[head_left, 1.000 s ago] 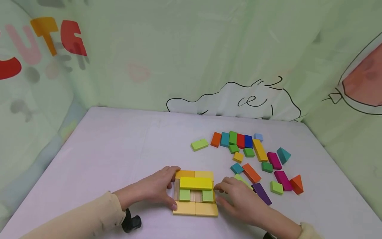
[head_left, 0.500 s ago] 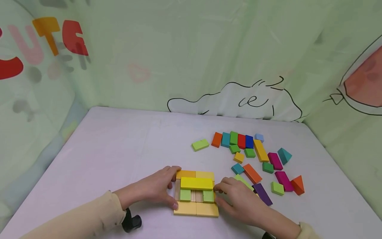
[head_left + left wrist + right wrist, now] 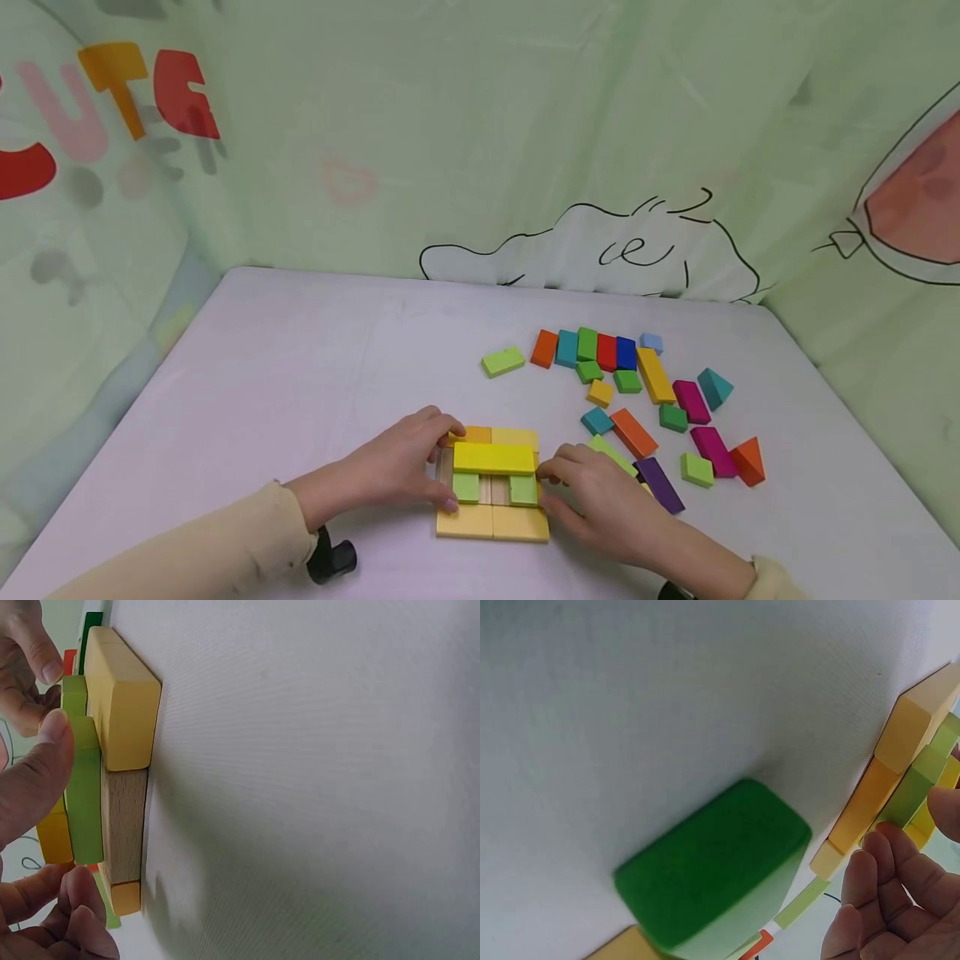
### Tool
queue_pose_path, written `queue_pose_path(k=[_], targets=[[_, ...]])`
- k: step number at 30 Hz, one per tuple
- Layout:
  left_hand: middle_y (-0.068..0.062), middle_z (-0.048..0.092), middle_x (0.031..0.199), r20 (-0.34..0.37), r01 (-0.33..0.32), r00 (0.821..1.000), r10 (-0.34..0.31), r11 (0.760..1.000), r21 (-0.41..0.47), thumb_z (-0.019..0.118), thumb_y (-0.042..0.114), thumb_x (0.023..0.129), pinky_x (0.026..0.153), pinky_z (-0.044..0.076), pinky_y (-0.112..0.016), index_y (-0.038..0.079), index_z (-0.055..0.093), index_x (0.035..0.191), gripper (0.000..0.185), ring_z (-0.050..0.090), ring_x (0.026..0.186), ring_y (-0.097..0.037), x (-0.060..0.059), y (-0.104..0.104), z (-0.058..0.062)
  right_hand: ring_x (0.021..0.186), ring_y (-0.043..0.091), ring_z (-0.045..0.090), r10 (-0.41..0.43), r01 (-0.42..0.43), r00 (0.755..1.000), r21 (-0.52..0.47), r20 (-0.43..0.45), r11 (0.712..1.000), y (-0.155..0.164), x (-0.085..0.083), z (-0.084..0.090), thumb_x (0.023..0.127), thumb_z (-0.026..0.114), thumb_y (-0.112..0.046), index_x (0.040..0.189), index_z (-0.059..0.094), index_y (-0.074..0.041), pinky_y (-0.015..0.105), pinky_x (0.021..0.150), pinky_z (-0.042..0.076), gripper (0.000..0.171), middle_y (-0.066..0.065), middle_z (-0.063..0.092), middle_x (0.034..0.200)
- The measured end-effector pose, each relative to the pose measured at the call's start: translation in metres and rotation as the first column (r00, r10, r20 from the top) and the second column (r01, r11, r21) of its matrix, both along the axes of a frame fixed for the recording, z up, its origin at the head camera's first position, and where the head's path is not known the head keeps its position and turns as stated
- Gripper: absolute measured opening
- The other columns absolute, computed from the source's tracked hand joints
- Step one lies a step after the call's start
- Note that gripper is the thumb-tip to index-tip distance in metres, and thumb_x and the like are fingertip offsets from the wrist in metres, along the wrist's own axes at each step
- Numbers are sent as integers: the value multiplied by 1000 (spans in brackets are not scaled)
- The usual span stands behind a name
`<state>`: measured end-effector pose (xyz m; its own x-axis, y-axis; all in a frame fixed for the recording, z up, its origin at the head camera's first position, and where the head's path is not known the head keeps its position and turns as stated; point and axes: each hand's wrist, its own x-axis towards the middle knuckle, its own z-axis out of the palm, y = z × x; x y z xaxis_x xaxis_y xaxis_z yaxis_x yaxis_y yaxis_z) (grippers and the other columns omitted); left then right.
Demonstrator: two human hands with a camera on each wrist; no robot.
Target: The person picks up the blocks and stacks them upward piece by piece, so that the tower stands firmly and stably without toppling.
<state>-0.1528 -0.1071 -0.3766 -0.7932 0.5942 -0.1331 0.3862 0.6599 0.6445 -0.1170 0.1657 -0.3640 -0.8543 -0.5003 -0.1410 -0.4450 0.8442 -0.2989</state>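
Observation:
A low block structure stands at the front middle of the table, with cream blocks (image 3: 465, 522) along its near side and wooden blocks (image 3: 124, 825) in the base. On top lie two parallel light green blocks, the left one (image 3: 85, 802) and the right one (image 3: 909, 793). A bright yellow block (image 3: 493, 458) bridges them. My left hand (image 3: 397, 462) pinches the left green block lengthwise, thumb at its near end and fingers at its far end. My right hand (image 3: 611, 504) is bent at the structure's right side, fingertips and thumb at the right green block.
Many loose coloured blocks lie at the right, among them a purple block (image 3: 660, 485), an orange block (image 3: 633, 433) and an orange triangle (image 3: 748, 462). A light green block (image 3: 503, 362) lies behind the structure. A dark green block (image 3: 712, 862) is close under the right wrist.
My left hand has shifted inward and slightly away from me, from the structure's outer left edge to the left green block. The right hand and the blocks look unmoved.

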Motion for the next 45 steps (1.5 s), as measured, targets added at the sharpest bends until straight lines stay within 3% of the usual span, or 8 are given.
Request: queue_pose_path(k=[25,28,35,45], targets=[[2,58,98,6,2,1000,-2,1000,-5,95,29,71,76,46,-23,2,66,125,67,50,86,-11,-2,4,0,91,7,60,21,-20,1000,16,-23,1000,-2,-2,0,88,79,-27,112,75,-12,30,81,60,28,-7,70,99],[2,58,98,10,0,1000,0,1000,-6,95,30,71,77,46,-23,2,66,125,68,50,86,-11,-2,4,0,92,9,61,-11,11,1000,30,-2,999,-2,-4,2,86,81,-32,116,74,-11,33,82,61,37,-4,69,102],[2,58,99,7,6,1000,-6,1000,-15,96,31,70,77,46,-24,2,64,127,72,50,87,-12,-1,4,0,112,22,57,-64,63,998,45,28,997,-9,-11,1,72,83,-64,134,62,-8,50,99,55,87,7,62,122],[2,57,98,-10,17,1000,-17,999,-31,95,32,71,78,46,-24,2,63,128,72,49,88,-12,-1,4,-1,114,22,56,-27,26,999,28,38,999,-12,-18,-4,74,87,-52,129,64,-6,49,100,55,75,7,62,123]])
